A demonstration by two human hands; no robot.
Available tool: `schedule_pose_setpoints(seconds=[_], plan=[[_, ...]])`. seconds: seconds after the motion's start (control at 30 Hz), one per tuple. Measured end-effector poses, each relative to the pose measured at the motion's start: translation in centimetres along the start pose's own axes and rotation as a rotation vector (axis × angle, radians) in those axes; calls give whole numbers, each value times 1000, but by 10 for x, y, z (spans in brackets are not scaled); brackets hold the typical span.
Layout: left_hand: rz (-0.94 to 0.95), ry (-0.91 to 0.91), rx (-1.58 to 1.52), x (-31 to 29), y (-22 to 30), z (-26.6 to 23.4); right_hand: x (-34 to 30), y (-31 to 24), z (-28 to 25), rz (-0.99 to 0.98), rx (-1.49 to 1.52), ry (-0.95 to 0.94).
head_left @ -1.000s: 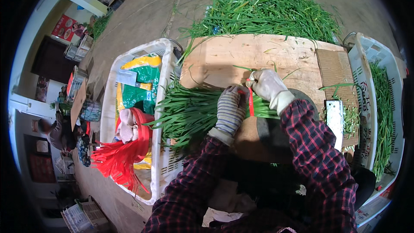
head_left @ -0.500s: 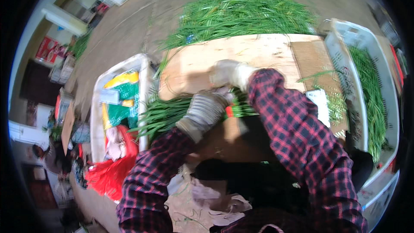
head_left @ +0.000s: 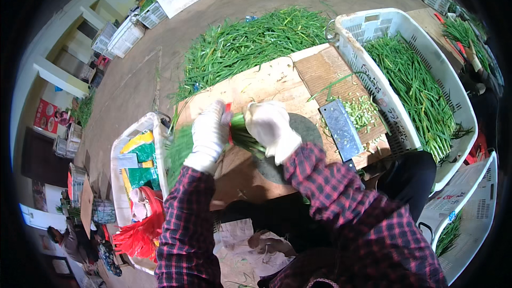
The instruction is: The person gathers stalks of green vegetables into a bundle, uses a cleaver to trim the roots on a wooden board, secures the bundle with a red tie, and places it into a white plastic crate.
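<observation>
A bunch of green garlic chives is held between my two white-gloved hands above the wooden board. My left hand is wrapped around the bunch, and its leaves trail off to the left, smeared by motion. Beside that hand a red band circles the stalks. Closed at the pale stalk end is my right hand; its fingertips are partly hidden. A dark round slab lies under the right hand. To the right, a cleaver rests among chopped stalk ends.
Beyond the board lies a big heap of chives on the floor. A white crate full of chives stands at the right. At the left, another white crate holds green and yellow packaging and red plastic strips.
The view has swung to the right, bringing the cleaver and right crate further in. My right hand has come down to the stalk end, and the bunch's red band sits beside my left hand.
</observation>
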State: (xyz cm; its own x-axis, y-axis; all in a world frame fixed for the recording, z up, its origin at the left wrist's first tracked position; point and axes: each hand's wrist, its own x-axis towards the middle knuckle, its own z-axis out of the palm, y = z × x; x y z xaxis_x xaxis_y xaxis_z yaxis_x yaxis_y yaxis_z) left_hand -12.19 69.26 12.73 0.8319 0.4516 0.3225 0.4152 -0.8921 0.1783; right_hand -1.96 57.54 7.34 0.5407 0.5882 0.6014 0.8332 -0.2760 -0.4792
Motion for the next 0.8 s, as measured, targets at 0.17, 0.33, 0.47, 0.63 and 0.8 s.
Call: schedule_pose_setpoints(seconds=[0.17, 0.33, 0.47, 0.63, 0.8], plan=[[217, 30, 333, 19, 57, -63, -84, -54, -48, -8, 207, -221], [78, 345, 238, 43, 7, -106, -132, -46, -186, 51, 521, -368], [147, 385, 277, 44, 64, -120, -139, 32, -216, 435, -370, -314], [128, 192, 39, 29, 93, -38, -159, 76, -169, 669, -378, -604], [-122, 95, -377, 4, 83, 93, -178, 94, -151, 794, -168, -505]])
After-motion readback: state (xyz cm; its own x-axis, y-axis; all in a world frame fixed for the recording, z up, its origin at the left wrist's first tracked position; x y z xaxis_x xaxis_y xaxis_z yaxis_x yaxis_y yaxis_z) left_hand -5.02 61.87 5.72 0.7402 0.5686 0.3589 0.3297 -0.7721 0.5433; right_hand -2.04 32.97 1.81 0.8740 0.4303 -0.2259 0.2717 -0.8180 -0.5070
